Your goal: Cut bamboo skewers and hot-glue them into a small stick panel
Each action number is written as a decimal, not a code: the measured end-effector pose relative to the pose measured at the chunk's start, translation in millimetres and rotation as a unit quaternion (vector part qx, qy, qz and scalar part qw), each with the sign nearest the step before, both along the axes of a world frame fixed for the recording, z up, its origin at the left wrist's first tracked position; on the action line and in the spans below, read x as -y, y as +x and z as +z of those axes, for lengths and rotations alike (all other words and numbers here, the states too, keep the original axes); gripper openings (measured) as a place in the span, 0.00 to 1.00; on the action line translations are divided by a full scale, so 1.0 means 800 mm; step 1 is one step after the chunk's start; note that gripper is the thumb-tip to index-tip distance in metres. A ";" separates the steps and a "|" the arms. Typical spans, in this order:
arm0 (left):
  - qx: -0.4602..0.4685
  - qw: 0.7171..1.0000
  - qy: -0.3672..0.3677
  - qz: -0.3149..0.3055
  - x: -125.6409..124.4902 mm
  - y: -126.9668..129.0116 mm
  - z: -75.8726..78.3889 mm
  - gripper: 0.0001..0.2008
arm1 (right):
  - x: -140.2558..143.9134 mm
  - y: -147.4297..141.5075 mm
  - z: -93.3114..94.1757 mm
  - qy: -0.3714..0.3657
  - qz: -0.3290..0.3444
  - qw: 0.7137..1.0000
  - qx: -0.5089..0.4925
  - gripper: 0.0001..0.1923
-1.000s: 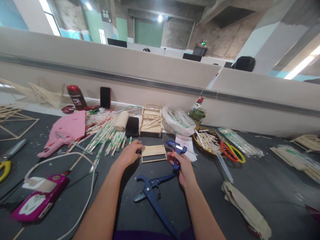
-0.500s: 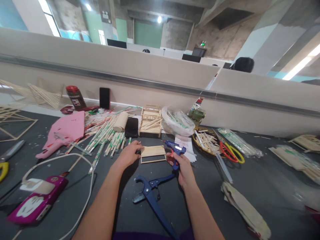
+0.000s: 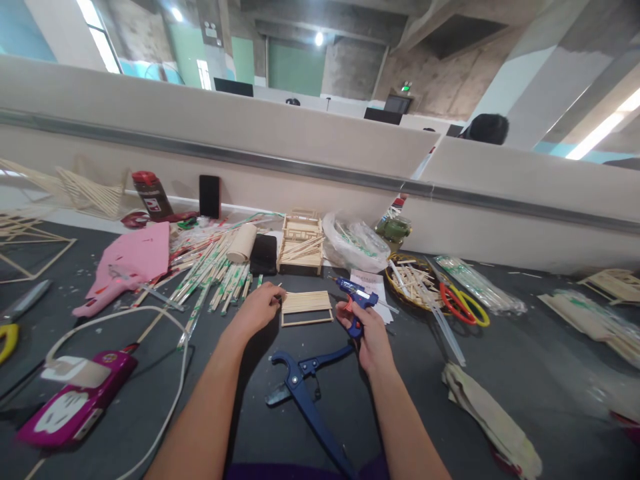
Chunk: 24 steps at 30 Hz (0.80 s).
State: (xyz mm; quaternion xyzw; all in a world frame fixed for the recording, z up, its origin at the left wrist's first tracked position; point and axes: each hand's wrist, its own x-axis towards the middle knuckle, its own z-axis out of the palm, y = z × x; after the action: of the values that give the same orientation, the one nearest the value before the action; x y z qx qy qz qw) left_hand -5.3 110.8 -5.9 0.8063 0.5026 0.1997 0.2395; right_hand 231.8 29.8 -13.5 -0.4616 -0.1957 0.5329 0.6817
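Observation:
My right hand is wrapped round the grip of a blue hot glue gun, whose nozzle points left. The gun is just right of a small panel of pale wooden sticks, which lies on the dark table with an open gap along its near side. At the panel's left end, my left hand has its fingers pinched together. The pale tip of a wooden stick pokes out above those fingers; the rest is hidden. Below the panel rests a blue pipe cutter with its jaws apart.
Wrapped chopsticks spread at back left near a pink glue gun. A stick-built model stands behind the panel. To the right are a basket of stick pieces, scissors and a cloth. A white cable loops on the left.
My right hand has shifted slightly right with the glue gun, and its nozzle is now farther from the panel. My left hand has barely moved.

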 end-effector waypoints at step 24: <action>0.012 0.998 -0.055 -0.013 0.003 0.004 0.001 0.15 | -0.019 -0.006 -0.014 0.055 0.021 0.998 -0.015 0.14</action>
State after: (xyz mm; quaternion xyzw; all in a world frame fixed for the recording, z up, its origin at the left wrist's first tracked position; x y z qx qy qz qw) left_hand -2.1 108.7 -5.0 0.7961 0.4992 0.1779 0.2922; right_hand 226.7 45.0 -24.5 -0.4111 -0.2242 0.5425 0.6974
